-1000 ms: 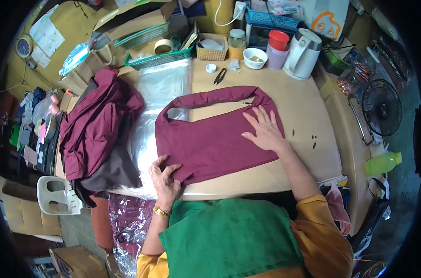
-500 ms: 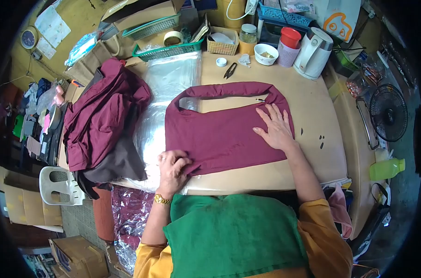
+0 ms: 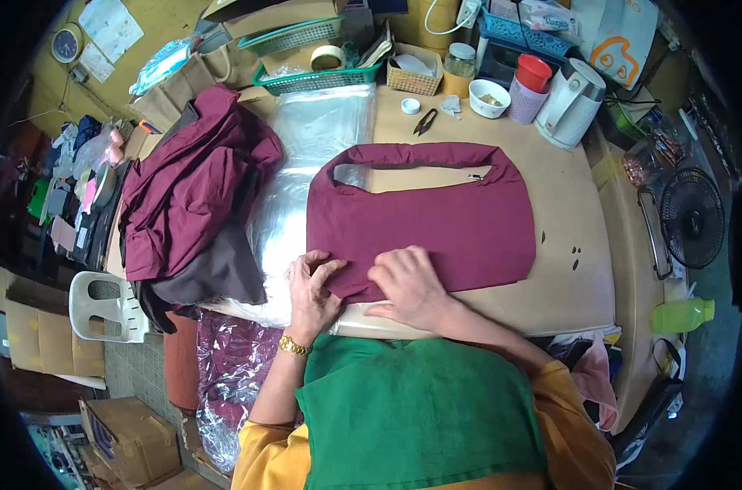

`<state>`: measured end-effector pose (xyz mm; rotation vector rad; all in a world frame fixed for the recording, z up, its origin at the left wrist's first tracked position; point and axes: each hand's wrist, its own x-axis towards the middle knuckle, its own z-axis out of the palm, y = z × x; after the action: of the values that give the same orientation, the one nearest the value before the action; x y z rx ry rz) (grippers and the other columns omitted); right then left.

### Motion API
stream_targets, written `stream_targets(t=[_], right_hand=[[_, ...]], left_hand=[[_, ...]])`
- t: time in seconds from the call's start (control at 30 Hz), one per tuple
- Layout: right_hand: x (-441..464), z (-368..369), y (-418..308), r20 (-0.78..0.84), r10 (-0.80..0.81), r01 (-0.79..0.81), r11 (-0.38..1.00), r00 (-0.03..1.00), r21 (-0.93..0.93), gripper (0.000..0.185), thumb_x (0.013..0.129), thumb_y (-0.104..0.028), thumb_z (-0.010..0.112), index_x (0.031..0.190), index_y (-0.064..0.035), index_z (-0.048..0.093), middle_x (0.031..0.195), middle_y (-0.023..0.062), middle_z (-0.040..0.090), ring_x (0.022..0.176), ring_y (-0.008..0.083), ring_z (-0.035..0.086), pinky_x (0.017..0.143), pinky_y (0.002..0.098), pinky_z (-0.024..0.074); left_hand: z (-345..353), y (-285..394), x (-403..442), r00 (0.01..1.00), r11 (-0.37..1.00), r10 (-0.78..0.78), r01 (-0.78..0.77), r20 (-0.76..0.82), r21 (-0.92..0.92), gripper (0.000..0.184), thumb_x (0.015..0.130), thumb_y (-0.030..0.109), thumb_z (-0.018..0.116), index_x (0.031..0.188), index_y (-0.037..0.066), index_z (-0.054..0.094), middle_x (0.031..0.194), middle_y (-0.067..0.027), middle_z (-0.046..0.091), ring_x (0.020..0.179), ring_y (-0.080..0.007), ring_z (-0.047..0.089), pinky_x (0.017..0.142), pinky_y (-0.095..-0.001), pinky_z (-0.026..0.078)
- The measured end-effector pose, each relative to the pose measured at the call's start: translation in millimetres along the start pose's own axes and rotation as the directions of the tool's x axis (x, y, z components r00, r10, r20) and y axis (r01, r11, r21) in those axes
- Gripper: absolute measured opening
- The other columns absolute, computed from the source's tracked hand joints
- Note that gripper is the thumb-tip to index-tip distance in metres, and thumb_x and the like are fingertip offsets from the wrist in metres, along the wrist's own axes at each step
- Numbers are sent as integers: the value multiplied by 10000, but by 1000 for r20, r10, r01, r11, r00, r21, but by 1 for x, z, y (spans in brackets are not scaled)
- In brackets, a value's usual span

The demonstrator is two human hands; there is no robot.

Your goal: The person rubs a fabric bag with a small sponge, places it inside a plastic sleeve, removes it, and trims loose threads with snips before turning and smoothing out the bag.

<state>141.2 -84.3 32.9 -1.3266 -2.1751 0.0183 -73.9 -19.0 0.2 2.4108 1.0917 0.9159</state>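
Note:
A maroon cloth shoulder bag lies flat on the table, its wide strap looping toward the back and a small zipper pull showing at the opening. At the bag's lower left corner is my left hand, with bent fingers closed on the cloth and a gold watch on the wrist. My right hand, slightly blurred, reaches over the bag's lower edge close beside it; its thumb is apart from the bent fingers and it holds nothing I can see.
Clear plastic bags lie left of the bag, partly under it. Piled maroon and dark cloth covers the table's left side. Thread snips, a white bowl and an electric kettle stand or lie at the back.
My right hand has moved left from the bag's right side to its lower edge, near my left hand. The left hand stays at the corner with its fingers rearranged. The view has shifted slightly.

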Motion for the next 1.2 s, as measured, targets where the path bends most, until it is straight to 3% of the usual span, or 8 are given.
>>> stream_targets(t=[0.1,0.17,0.33,0.5,0.73,0.8,0.93,1.2], right_hand=[[15,19,4,33,-64,66,996,997,-63,305,753,-271,756,907,-72,583,912,85,548,889,246,543,800,400,397],[24,16,9,-114,-41,55,991,993,125,162,789,-179,711,804,-70,592,782,67,560,776,230,573,743,367,403],[21,18,16,-180,3,40,970,984,239,168,802,-187,705,747,-72,596,695,69,560,674,255,575,719,380,412],[12,10,5,-80,-38,53,980,996,191,223,766,-195,749,901,-45,655,870,79,630,817,242,609,749,375,446],[-5,18,9,151,100,-101,995,983,0,342,827,-111,642,1156,-22,617,1171,155,627,1080,302,607,964,391,445],[-11,19,10,298,184,-200,979,937,26,442,850,-49,562,1291,-14,544,1380,210,508,1291,343,486,1077,472,370],[-19,13,10,392,194,-190,981,899,-50,527,895,-61,459,1413,15,403,1485,266,359,1408,386,325,1113,599,275],[-14,2,16,585,139,-222,972,799,72,491,1015,-256,423,1501,-289,361,1578,262,145,1471,435,109,1156,645,70]], left_hand=[[-7,13,5,997,996,-63,65,-39,69,608,629,99,765,1213,117,597,1192,-149,555,1139,-315,502,966,-453,377],[-4,6,3,994,994,-102,103,-26,45,606,642,136,794,1213,113,593,1203,-154,549,1156,-323,492,970,-456,377],[0,12,12,984,993,-114,109,-134,-44,619,662,153,825,1228,111,579,1228,-166,524,1145,-354,481,969,-468,385],[-5,10,10,950,942,305,-291,-62,169,343,589,68,719,914,161,656,935,2,600,876,-203,569,840,-400,351],[-1,10,11,965,938,259,-258,24,233,323,612,108,729,925,173,681,884,31,585,845,-184,558,824,-388,353],[-6,19,13,910,878,415,-401,-1,261,356,640,148,747,989,211,721,910,36,598,858,-153,557,832,-375,354],[-7,11,2,905,895,414,-424,96,138,351,678,158,796,1022,189,737,1024,24,675,934,-182,618,854,-389,399],[-23,-12,-1,937,923,328,-345,120,173,198,710,71,706,889,155,698,957,21,671,953,-146,649,1049,-492,314]])
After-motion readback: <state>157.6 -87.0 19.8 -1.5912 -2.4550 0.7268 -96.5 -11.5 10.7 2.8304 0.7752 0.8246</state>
